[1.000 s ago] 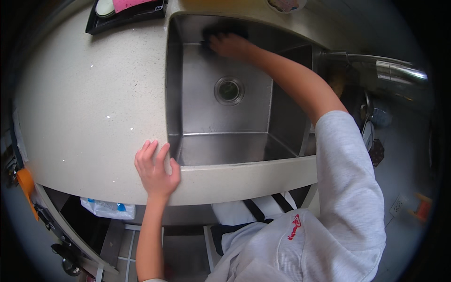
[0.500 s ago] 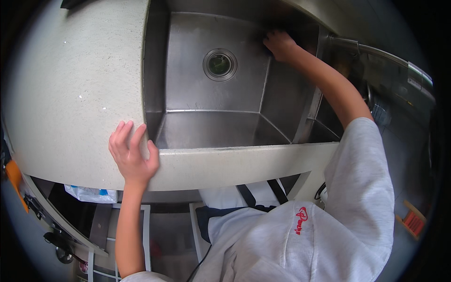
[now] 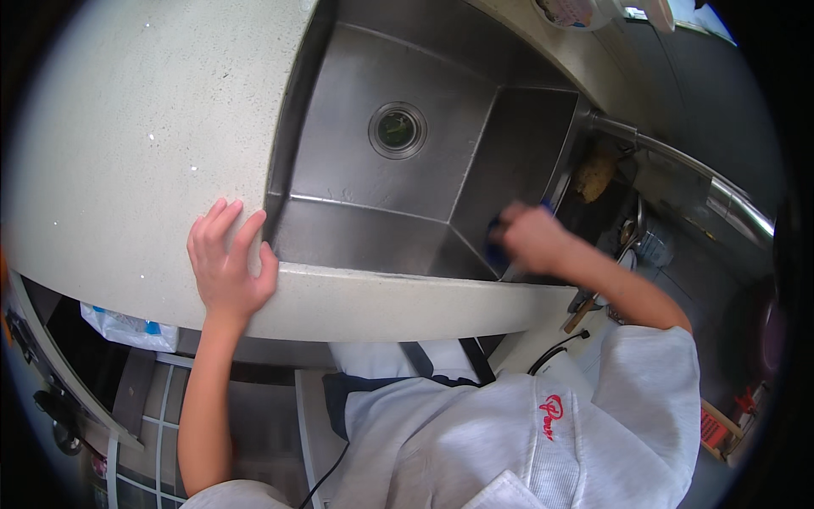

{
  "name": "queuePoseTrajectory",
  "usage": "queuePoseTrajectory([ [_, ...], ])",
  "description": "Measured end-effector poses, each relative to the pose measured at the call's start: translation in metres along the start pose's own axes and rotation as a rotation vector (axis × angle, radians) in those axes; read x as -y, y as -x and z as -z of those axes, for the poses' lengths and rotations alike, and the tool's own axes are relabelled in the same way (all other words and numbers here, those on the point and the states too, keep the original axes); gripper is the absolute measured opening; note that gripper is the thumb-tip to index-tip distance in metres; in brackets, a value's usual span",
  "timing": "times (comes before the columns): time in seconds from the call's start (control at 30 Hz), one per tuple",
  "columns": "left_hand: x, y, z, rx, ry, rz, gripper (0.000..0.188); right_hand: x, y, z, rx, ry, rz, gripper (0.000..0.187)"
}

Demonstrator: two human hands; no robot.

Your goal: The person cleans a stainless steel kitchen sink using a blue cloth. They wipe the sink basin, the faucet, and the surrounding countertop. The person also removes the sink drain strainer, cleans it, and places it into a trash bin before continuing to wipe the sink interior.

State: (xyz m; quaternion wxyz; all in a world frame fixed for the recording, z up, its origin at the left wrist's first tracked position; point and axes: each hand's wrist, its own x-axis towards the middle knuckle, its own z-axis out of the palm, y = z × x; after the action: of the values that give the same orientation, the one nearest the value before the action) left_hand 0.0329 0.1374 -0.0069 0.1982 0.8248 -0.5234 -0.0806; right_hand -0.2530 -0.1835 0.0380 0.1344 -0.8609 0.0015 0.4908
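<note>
A dark blue pad [image 3: 494, 246], perhaps a sponge or cloth, is pressed under my right hand [image 3: 534, 240] against the right side of the stainless steel sink [image 3: 356, 68], near its front corner. The fingers are closed over it and slightly blurred, so most of the pad is hidden. My left hand [image 3: 229, 270] rests palm down with fingers spread on the pale countertop [image 3: 127, 195], beside the sink's front left corner. Greenish scraps show in the round drain [image 3: 398, 130] in the sink's bottom.
Right of the sink, a narrow side basin holds a yellow-brown lump [image 3: 596, 174]. Past it runs a curved metal bar [image 3: 738, 199]. A plastic tub [image 3: 568, 12] stands on the far edge. Below the counter are a plastic bag [image 3: 131, 329] and an open compartment with white bars [image 3: 161, 416].
My right hand has come from the sink's far right corner toward the near right side, and the blue pad now shows. The view has turned slightly; my left hand stays on the counter.
</note>
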Motion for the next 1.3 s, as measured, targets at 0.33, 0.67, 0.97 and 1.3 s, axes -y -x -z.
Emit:
queuePoseTrajectory([
  [0.33, -0.001, 0.004, 0.0, -0.023, 0.038, 0.016, 0.047, -0.012, -0.098, -0.048, 0.062, 0.034, -0.075, 0.011],
  [0.67, -0.007, 0.005, 0.002, -0.019, 0.018, 0.029, 0.048, -0.084, -0.151, -0.052, -0.156, 0.06, -0.256, 0.015],
  [0.97, -0.004, -0.006, 0.001, 0.015, -0.003, -0.02, 0.049, -0.155, -0.202, -0.058, -0.509, 0.22, -0.679, 0.024],
  [1.3, -0.008, -0.005, 0.0, 0.018, -0.011, -0.041, 0.049, -0.103, -0.179, -0.034, -0.483, 0.122, -0.337, 0.026],
])
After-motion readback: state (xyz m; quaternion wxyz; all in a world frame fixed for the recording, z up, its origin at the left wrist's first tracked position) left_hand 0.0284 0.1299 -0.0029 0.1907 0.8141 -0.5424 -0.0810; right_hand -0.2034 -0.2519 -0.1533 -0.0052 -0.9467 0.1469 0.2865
